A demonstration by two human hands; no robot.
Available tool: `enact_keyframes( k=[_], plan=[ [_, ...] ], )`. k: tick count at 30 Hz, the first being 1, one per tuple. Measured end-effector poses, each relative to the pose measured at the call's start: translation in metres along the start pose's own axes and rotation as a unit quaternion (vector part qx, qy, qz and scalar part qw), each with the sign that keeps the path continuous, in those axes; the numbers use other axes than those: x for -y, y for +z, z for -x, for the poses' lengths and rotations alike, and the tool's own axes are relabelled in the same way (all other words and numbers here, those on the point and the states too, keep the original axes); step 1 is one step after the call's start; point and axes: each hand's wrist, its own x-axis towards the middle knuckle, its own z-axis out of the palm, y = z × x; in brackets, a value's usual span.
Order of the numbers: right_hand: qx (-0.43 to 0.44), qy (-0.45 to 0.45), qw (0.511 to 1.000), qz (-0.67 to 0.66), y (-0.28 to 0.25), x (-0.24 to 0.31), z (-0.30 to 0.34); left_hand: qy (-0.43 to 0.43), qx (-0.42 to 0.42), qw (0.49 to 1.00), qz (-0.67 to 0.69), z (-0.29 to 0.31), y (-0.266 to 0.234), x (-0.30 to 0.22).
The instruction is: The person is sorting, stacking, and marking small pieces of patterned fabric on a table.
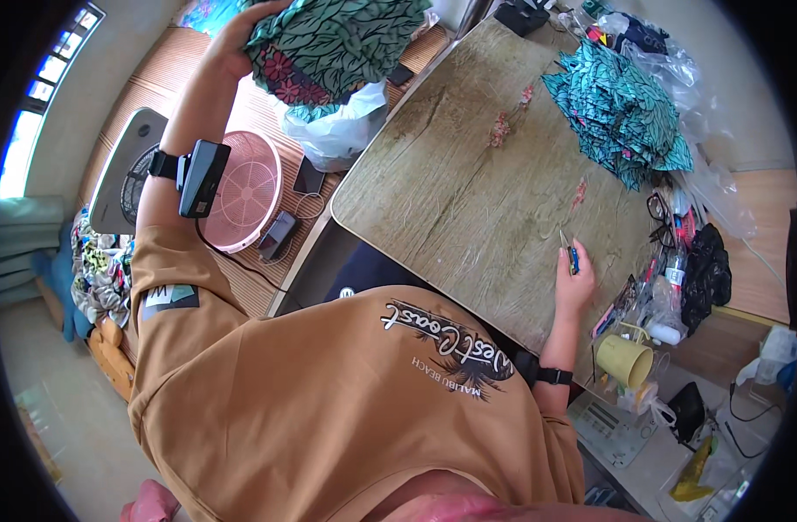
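Note:
My left hand (236, 42) is stretched out at the upper left, closed on the edge of a bunched green leaf-print cloth (338, 43) with dark red flowers. The cloth is over a white plastic bag (342, 126) beside the table, and its top runs out of view. My right hand (575, 283) rests at the near right part of the wooden table (433, 183). Its fingers are closed round small thread snips (573, 259) with a blue handle, the thin metal tip pointing away from me. Past that hand lies a heap of turquoise leaf-print cloth (620, 113).
Small reddish scraps (500, 129) and loose threads lie on the table. Eyeglasses (659, 217), a black plastic bag (707, 270) and a yellow mug (623, 358) crowd its right side. A pink basket (246, 178) and a fan (137, 174) stand left of the table.

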Motion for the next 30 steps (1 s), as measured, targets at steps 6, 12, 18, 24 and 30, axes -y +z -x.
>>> enact_keyframes(
  k=[6,12,18,24,30],
  plan=[
    [-0.055,-0.009,0.998,0.01,-0.002,-0.026,0.01,-0.046,0.161,0.986,0.021,-0.039,0.14,0.031],
    [-0.143,0.033,0.976,-0.16,-0.014,-0.028,0.004,-0.087,0.272,0.958,0.007,-0.023,0.255,0.098],
    [-0.303,0.048,0.92,-0.243,-0.051,-0.059,0.018,-0.167,0.343,0.924,0.034,-0.012,0.302,0.199],
    [-0.26,0.092,0.895,-0.349,-0.062,-0.054,0.035,-0.11,0.244,0.9,-0.343,-0.019,0.286,0.265],
    [-0.145,-0.039,0.951,-0.269,-0.043,0.03,0.023,-0.039,0.197,0.881,-0.429,-0.028,0.233,0.225]
  ],
)
